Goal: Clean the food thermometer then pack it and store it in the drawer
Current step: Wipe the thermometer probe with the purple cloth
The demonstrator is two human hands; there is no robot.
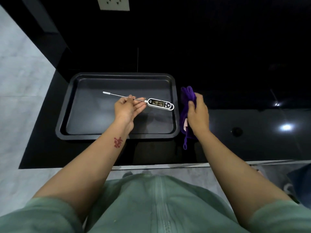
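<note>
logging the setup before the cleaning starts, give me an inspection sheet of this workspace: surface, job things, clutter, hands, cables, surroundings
surface: glossy black counter with a dark tray on it
job's things: food thermometer held over the tray, white cap on the probe tip; purple cloth on the counter right of the tray; no drawer or packaging in view
clutter: small round dark mark on the counter, too unclear to name
hands: left hand pinches the probe near the display; right hand grips the purple cloth
cables: nothing seen
surroundings: wall socket above the counter; grey floor to the left
</note>
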